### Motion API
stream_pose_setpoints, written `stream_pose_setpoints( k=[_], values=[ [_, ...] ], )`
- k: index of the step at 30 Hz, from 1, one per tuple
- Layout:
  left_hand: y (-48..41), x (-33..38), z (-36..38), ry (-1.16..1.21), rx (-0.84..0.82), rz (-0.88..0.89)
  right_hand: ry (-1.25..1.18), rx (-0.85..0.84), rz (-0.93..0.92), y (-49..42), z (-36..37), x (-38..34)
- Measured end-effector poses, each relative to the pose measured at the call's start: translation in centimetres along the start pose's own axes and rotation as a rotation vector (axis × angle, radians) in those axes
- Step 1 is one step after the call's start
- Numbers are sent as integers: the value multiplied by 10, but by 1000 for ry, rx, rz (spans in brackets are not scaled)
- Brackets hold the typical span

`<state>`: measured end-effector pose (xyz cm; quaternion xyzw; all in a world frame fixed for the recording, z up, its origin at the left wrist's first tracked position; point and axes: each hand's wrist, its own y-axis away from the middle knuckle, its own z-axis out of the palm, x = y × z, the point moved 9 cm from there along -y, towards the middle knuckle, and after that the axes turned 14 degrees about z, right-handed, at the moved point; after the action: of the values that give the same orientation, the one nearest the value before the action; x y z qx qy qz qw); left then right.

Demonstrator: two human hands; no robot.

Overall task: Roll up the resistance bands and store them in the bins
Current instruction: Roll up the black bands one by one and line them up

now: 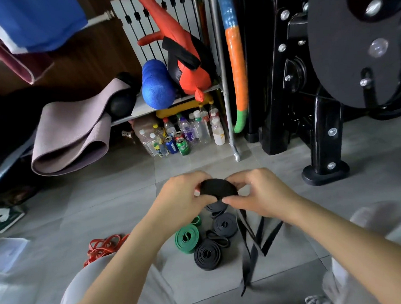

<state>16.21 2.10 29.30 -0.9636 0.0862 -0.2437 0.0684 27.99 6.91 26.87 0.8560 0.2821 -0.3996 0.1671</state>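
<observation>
While both hands meet in the middle of the frame, the left hand (182, 197) and the right hand (262, 195) each curl thumb and fingers round a partly wound black band roll (218, 187), held up above the floor (118, 204). Their fingertips cover the sides of the coil, so how tightly it is wound cannot be told. From under the right thumb the loose tail (248, 254) hangs toward the lower centre in several dark strips, blurred, and whether its end touches the tiles is hard to make out.

Just below the hands, wound bands lie on the floor: a green roll (187, 238), a black roll (208, 256) just beside it, and a dark roll (225, 224) whose upper edge is lost behind the hanging tail and the hands. A small green roll (196, 220) is mostly covered by the left forearm. At lower left a tangle of red bands (104, 248) lies unrolled, its near part hidden behind a grey trouser leg (137, 292).

At the left edge a clear bin (6, 253) is blurred and cut off by the frame; its contents cannot be told
</observation>
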Motion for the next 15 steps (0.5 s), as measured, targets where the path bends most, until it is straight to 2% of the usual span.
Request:
stream_pose_setpoints(
  k=[2,7,12,14,15],
  values=[
    [-1,2,-10,153,124,-29,-123,35,0,2,-15,1],
    [-2,7,-13,754,385,-79,-377,16,31,6,-39,10],
    [-8,21,27,1238,449,-182,-620,49,-10,13,-54,10],
    [-10,23,43,1312,423,-245,-576,78,-9,17,-59,14],
    [-10,23,47,1263,391,-274,-527,85,3,18,-59,17]
  ],
)
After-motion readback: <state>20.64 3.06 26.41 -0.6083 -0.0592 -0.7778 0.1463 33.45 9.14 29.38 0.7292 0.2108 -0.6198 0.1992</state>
